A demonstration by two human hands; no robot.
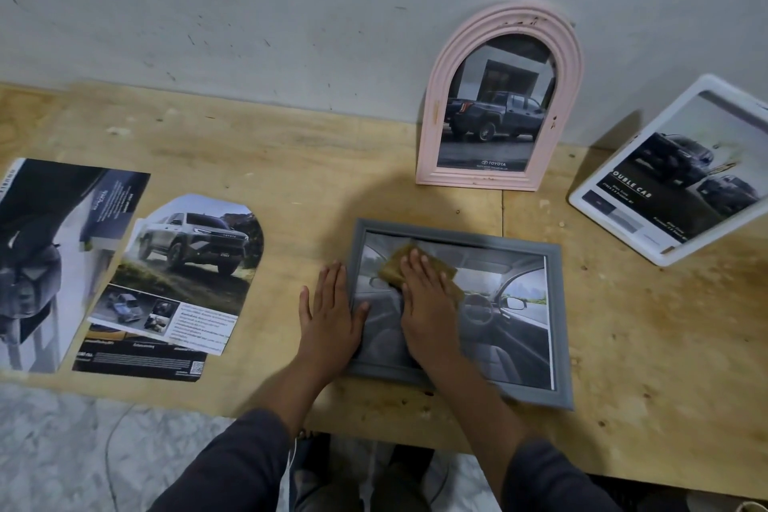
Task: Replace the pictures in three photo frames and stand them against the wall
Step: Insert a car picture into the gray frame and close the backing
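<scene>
Three frames, three prints point(187, 262), one cloth point(415, 264).
Near, grey frame point(560, 324) lies flat on the surface point(249, 158): left grip point(332, 312) spread on its left edge, right grip point(428, 303) flat on the cloth. Prints left. Far: pink frame point(432, 129) against wall point(291, 12), white frame point(615, 220) tilted.

Workshop-like room: raw plywood bench point(257, 145) against scuffed grey wall point(291, 12).

I wear a plain, dark charcoal long-sleeved top. My left sleeve point(232, 466) and right sleeve point(552, 478) both end short of the wrist. My left grip point(332, 316) and right grip point(428, 303) are bare. A thin white cord point(289, 466) shows just beside the left sleeve.
</scene>
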